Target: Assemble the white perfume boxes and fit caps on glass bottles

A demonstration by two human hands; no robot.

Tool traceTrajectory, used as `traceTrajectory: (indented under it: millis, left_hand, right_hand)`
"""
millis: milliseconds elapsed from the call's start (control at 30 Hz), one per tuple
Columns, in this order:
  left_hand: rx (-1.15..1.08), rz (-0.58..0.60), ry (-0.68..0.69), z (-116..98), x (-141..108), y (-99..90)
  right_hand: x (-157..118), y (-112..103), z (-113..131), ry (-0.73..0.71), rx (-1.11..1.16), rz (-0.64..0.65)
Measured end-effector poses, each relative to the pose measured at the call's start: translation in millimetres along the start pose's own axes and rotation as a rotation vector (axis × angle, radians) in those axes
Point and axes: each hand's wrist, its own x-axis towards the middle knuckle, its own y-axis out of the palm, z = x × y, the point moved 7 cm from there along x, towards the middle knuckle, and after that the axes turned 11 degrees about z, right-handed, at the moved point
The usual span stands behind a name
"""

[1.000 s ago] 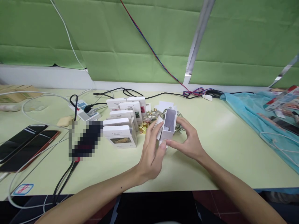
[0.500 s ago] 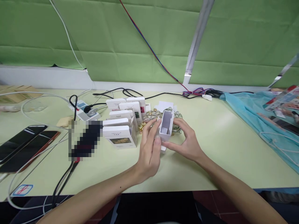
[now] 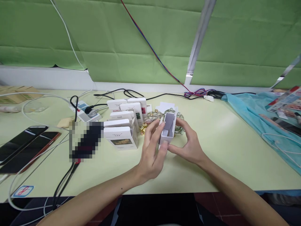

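Observation:
An open white box (image 3: 168,128) is held between both hands near the middle of the table, its grey inside facing me. Fingers of my left hand (image 3: 151,153) press its left side and lower edge. On the other side, my right hand (image 3: 188,142) grips the box between thumb and fingers. Behind the box lie several clear glass bottles (image 3: 153,116) with gold-coloured tops, partly hidden by the hands. Small gold caps (image 3: 142,128) sit just left of them. Several white printed boxes (image 3: 122,138) stand upright to the left.
Two dark phones (image 3: 28,150) and a pixelated dark object (image 3: 87,142) lie at the left, among white and black cables. A power strip (image 3: 84,111) sits behind them. Blue cloth (image 3: 249,110) covers the right side. Cardboard boxes (image 3: 18,94) are at the far left.
The held box has tilted, showing more of its inside. My left thumb has shifted right to its lower edge, and my right hand has moved slightly right.

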Motion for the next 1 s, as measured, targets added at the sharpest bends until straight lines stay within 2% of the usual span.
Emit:
traceTrajectory:
  millis: [400,767,1000]
  left_hand:
    - [-0.005,0.014,0.033,1.1,-4.3,3.7]
    - [-0.011,0.05,0.014,1.0,-3.8,6.0]
    - [0.021,0.067,0.039,-2.4,-2.5,6.3]
  right_hand:
    - [-6.2,-8.7,10.8,-0.162,-0.034,-0.099]
    - [-4.5,-9.3,12.6,-0.207,-0.073,-0.1]
    - [-4.8,-9.3,23.5,-0.263,-0.156,-0.103]
